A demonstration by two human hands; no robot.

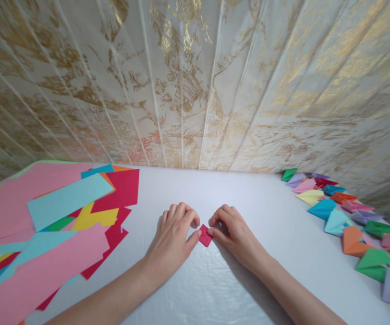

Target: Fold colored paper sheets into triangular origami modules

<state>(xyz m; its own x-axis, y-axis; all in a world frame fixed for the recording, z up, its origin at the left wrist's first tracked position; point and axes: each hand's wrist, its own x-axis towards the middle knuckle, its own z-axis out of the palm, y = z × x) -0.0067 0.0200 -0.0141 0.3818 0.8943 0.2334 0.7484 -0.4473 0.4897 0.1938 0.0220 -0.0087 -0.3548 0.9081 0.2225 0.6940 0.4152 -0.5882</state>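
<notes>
A small folded red paper (pixel 205 235), turned like a diamond, lies on the white table between my two hands. My left hand (pixel 175 229) comes in from the left, with its fingers curled and its thumb tip at the paper's left corner. From the other side, the thumb of my right hand (pixel 234 232) rests on the paper's right corner, its index finger bent just above. Fold lines show on the paper's upper face. Both hands are closed in a loose pinch at the paper's edges; the undersides of the fingertips are hidden.
Loose coloured paper sheets and strips (pixel 69 198) overlap on the left of the white table (pixel 195 289). Along the right edge stand several folded paper pieces (pixel 377 264) in rows. A gold-patterned white curtain (pixel 181 90) hangs behind the table's far edge.
</notes>
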